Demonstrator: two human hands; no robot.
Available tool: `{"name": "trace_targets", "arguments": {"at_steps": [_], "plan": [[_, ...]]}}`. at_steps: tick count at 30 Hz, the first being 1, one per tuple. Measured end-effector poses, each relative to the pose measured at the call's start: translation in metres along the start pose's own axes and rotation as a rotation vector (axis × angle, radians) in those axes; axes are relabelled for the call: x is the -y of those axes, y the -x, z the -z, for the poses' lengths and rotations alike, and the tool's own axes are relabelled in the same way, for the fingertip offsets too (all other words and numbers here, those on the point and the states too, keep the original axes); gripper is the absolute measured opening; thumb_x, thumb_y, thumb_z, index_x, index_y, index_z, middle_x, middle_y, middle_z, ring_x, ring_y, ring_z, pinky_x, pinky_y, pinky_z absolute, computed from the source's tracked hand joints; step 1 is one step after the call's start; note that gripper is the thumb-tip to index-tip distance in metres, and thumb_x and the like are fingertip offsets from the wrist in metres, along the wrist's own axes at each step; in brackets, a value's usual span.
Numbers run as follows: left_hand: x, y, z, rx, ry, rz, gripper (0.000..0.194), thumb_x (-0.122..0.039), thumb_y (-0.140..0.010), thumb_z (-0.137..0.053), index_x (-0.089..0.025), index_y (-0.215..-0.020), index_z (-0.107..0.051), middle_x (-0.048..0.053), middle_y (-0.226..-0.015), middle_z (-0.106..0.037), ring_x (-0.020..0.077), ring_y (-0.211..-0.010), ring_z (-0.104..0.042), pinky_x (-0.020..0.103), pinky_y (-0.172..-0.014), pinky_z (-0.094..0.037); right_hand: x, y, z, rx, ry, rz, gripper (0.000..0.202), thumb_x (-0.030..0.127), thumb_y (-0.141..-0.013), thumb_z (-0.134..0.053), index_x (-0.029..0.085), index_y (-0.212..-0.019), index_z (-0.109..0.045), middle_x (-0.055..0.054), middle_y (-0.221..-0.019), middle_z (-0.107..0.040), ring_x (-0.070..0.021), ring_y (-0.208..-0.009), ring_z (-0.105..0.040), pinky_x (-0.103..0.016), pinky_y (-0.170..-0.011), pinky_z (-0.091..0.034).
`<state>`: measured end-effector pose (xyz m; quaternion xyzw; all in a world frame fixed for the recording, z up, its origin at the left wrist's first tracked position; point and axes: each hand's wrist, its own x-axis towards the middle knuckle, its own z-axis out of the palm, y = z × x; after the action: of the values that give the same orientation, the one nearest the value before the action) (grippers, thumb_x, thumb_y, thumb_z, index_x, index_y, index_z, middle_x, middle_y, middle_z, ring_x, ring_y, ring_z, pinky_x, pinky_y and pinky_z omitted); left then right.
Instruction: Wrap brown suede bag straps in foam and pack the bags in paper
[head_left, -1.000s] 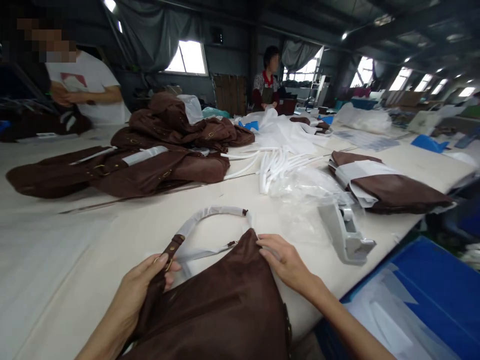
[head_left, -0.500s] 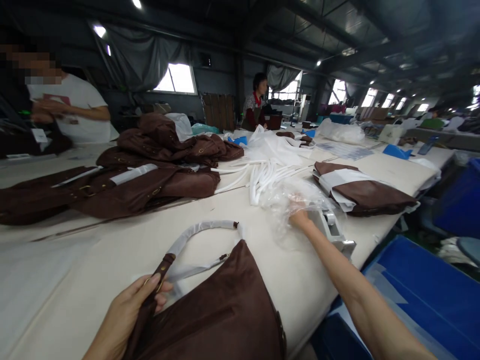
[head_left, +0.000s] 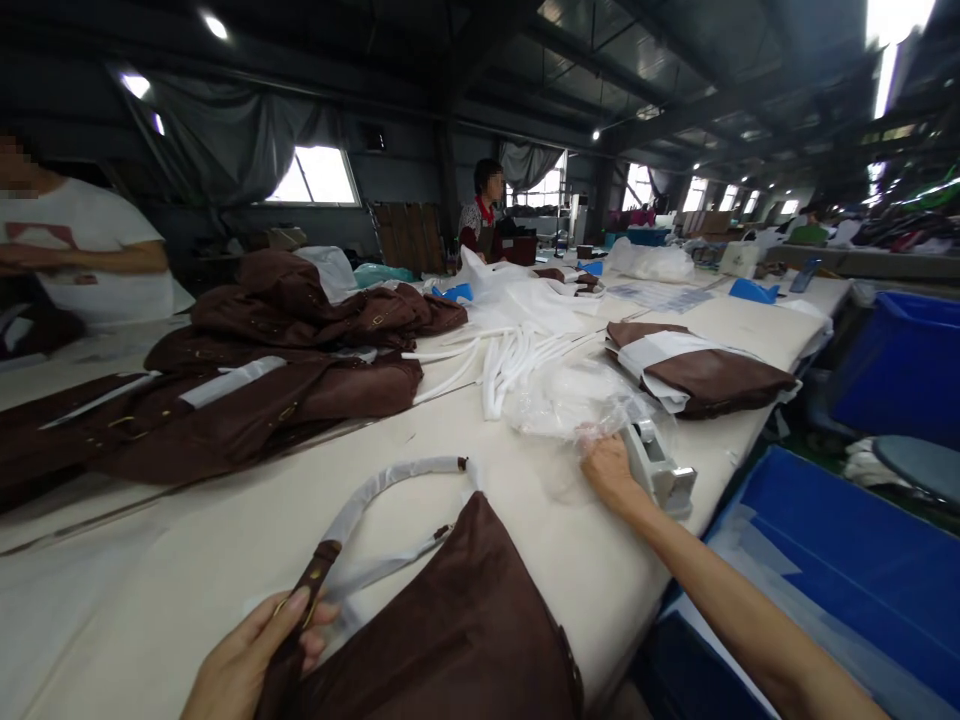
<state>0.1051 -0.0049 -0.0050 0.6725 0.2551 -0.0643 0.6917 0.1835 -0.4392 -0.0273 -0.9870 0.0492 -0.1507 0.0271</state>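
My left hand (head_left: 262,640) is closed round the strap end of a brown bag (head_left: 450,610) near the table's front edge. White wrap covers the strap's loop (head_left: 375,485), which stands up from the bag. Farther out, my right hand (head_left: 606,462) reaches to a crumpled clear plastic bag (head_left: 559,400), its fingers bent against the film and partly hidden. Just right of that hand stands a grey tape dispenser (head_left: 656,465). White tubes (head_left: 502,365) lie beyond the plastic.
Brown bags (head_left: 225,400) are heaped on the table (head_left: 187,560) at left. A wrapped brown bag (head_left: 705,370) lies at right. Blue bins (head_left: 840,560) stand beside the right edge. One person (head_left: 82,240) is at far left, another (head_left: 484,220) behind the table.
The view has swung slightly right. My right hand has drawn back a little from under the clear plastic, so more of it shows. My left hand keeps its hold on the strap.
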Motion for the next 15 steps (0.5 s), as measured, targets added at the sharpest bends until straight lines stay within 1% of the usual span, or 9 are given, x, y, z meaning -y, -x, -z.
{"name": "trace_targets", "arguments": {"at_steps": [2,4,6,7,8,10,13,15], "plan": [[-0.007,0.008,-0.004,0.003,-0.021,0.008,0.051,-0.063,-0.036,-0.086,-0.023,-0.065,-0.073,0.001,-0.052,-0.06,0.016,-0.053,-0.052,0.023,-0.045,-0.046,-0.002,0.039,-0.001,0.001,-0.03,0.04,0.034,0.002,-0.088,-0.046,0.011,-0.113,-0.067,-0.018,-0.121,-0.066,-0.0283,-0.116,-0.059,-0.043,-0.099,-0.046],[-0.013,0.014,-0.007,-0.006,-0.027,0.008,0.05,-0.06,-0.032,-0.087,-0.023,-0.062,-0.073,0.001,-0.054,-0.062,0.0158,-0.054,-0.053,0.023,-0.047,-0.046,-0.007,0.071,0.0,-0.005,-0.068,0.082,0.038,0.002,-0.088,-0.043,0.012,-0.116,-0.067,-0.018,-0.128,-0.063,-0.0276,-0.12,-0.057,-0.042,-0.101,-0.046],[-0.017,0.019,-0.01,-0.025,-0.024,-0.007,0.05,-0.059,-0.03,-0.088,-0.023,-0.061,-0.072,0.001,-0.057,-0.065,0.0156,-0.055,-0.053,0.023,-0.047,-0.046,-0.016,0.091,0.004,-0.012,-0.105,0.118,0.04,0.003,-0.087,-0.042,0.015,-0.114,-0.068,-0.014,-0.128,-0.065,-0.0245,-0.119,-0.059,-0.039,-0.102,-0.047],[-0.018,0.019,-0.012,-0.029,-0.028,-0.011,0.051,-0.058,-0.029,-0.089,-0.023,-0.061,-0.072,0.001,-0.059,-0.066,0.0159,-0.056,-0.054,0.023,-0.047,-0.047,-0.021,0.096,0.008,-0.015,-0.117,0.133,0.04,0.003,-0.086,-0.041,0.017,-0.112,-0.069,-0.012,-0.125,-0.066,-0.0233,-0.117,-0.06,-0.039,-0.101,-0.048],[-0.019,0.02,-0.012,-0.03,-0.036,-0.014,0.052,-0.058,-0.028,-0.089,-0.022,-0.061,-0.072,0.002,-0.06,-0.067,0.0162,-0.056,-0.054,0.023,-0.048,-0.047,-0.025,0.098,0.011,-0.025,-0.132,0.14,0.041,0.003,-0.086,-0.04,0.018,-0.11,-0.07,-0.011,-0.123,-0.067,-0.0226,-0.115,-0.061,-0.039,-0.101,-0.049],[-0.019,0.019,-0.012,-0.018,-0.061,-0.015,0.057,-0.061,-0.027,-0.089,-0.02,-0.063,-0.072,0.002,-0.058,-0.065,0.0162,-0.056,-0.055,0.023,-0.048,-0.047,-0.031,0.094,0.018,-0.057,-0.163,0.136,0.041,0.005,-0.086,-0.038,0.017,-0.11,-0.069,-0.012,-0.123,-0.067,-0.0227,-0.115,-0.061,-0.04,-0.101,-0.048],[-0.017,0.019,-0.011,0.008,-0.075,-0.038,0.061,-0.064,-0.031,-0.087,-0.017,-0.066,-0.071,0.002,-0.055,-0.064,0.0149,-0.056,-0.054,0.022,-0.05,-0.047,-0.03,0.074,0.023,-0.09,-0.193,0.123,0.039,0.009,-0.089,-0.039,0.014,-0.116,-0.066,-0.015,-0.127,-0.064,-0.0246,-0.119,-0.057,-0.041,-0.105,-0.045],[-0.017,0.02,-0.011,0.014,-0.102,-0.088,0.062,-0.065,-0.036,-0.085,-0.015,-0.069,-0.071,0.003,-0.058,-0.065,0.0145,-0.057,-0.056,0.022,-0.052,-0.048,-0.024,0.057,0.022,-0.067,-0.18,0.128,0.041,0.009,-0.088,-0.042,0.011,-0.123,-0.062,-0.016,-0.126,-0.064,-0.0258,-0.12,-0.056,-0.041,-0.104,-0.044]]}}
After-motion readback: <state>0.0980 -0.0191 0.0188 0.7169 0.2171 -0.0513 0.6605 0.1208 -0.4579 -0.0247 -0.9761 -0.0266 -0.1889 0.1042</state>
